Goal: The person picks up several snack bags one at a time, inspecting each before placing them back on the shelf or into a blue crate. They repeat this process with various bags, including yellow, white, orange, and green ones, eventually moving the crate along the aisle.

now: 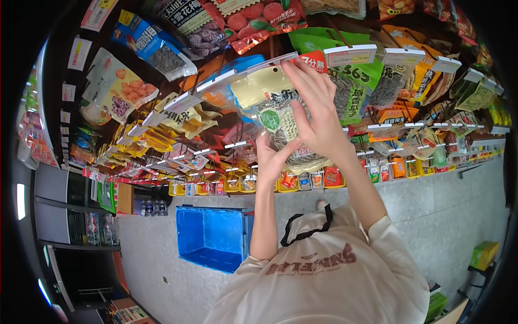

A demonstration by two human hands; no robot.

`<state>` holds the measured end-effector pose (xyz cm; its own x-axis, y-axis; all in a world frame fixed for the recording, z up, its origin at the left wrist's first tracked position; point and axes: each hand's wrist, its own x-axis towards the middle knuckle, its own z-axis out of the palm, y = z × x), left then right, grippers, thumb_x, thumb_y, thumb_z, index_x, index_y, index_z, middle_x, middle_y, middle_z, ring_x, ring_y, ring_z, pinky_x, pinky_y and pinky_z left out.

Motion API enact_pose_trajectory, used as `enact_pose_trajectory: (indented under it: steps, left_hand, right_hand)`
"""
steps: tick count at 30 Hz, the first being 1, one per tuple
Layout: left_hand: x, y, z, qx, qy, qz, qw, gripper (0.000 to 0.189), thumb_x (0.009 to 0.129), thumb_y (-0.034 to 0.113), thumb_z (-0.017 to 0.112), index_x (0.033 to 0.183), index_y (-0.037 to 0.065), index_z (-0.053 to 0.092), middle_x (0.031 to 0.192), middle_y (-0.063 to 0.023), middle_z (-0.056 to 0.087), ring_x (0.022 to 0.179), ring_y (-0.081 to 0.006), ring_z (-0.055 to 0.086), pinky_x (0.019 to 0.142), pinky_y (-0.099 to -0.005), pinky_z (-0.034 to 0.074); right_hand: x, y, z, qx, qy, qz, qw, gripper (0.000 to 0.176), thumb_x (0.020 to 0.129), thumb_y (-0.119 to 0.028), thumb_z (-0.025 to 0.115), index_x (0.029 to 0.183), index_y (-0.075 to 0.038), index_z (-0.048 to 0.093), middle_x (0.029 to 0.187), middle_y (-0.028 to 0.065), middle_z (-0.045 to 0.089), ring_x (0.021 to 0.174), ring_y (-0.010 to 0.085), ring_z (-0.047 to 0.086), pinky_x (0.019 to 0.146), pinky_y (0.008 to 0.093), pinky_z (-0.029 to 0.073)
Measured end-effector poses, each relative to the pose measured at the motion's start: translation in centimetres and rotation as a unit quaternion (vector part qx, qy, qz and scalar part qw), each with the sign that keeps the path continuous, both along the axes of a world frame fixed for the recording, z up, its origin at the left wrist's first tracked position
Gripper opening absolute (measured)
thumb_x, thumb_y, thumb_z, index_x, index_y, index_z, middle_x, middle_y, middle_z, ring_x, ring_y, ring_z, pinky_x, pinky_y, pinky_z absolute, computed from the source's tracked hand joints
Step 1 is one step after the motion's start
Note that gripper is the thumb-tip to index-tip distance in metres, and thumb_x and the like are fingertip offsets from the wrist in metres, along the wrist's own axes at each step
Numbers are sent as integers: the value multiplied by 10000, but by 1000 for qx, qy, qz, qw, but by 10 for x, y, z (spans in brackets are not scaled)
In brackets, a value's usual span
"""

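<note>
A gold-topped snack bag with a round green label and a clear lower part hangs at the shelf front. My left hand grips its lower left side, thumb across the front. Higher up, my right hand lies over the bag's right side, its fingertips near the top edge by a price tag strip and its thumb on the front. Beside the right hand hangs a green bag. A grey and blue bag hangs to the upper left.
Rows of hanging snack bags and white price tags curve across the display. A blue crate stands on the grey floor to the left. Yellow bins line the bottom shelf. Bottled drinks stand farther left.
</note>
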<state>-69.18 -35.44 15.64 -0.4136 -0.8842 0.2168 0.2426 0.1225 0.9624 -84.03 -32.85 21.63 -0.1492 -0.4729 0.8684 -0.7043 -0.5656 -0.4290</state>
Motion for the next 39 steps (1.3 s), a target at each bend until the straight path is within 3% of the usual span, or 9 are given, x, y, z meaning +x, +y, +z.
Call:
enact_pose_trajectory:
  steps: [11,13,30,32,39]
  left_hand:
    - [-19,-4,-18,-102,-10,32,994,458,737,8,787,1144,-25,578,1088,-95,652,984,-150,602,895,-314,474]
    - [-15,-6,-18,-38,4,39,999,463,737,6,783,1150,-28,577,1088,-99,653,976,-151,607,895,-314,476]
    - [-9,-11,-17,-6,39,-15,999,513,735,22,790,1197,-20,570,1112,-80,657,988,-152,615,906,-314,477]
    - [-7,-11,-19,6,35,-27,999,520,736,25,791,1203,-19,568,1117,-79,656,991,-153,615,907,-315,477]
    - [-1,-17,-19,45,38,-28,998,545,734,21,788,1223,-22,549,1113,-84,650,977,-152,619,879,-314,494]
  right_hand:
    - [-3,-9,-8,-12,-6,1,1000,627,805,28,497,1424,-67,461,1416,110,511,1332,336,427,1088,456,249]
    - [-5,-7,-8,-5,2,-3,1000,608,824,11,504,1426,-51,452,1438,115,489,1352,320,411,1105,449,238]
    - [-7,-7,-7,-26,9,-17,999,588,802,41,490,1384,-47,507,1394,135,526,1324,318,443,1072,448,265]
    - [-8,-6,-9,-11,35,-32,999,518,840,15,516,1356,-26,521,1382,156,528,1350,320,427,1097,449,260]
    - [-11,-13,-12,-26,34,-39,998,439,813,27,532,1240,-46,606,1314,175,569,1310,355,455,1062,470,275]
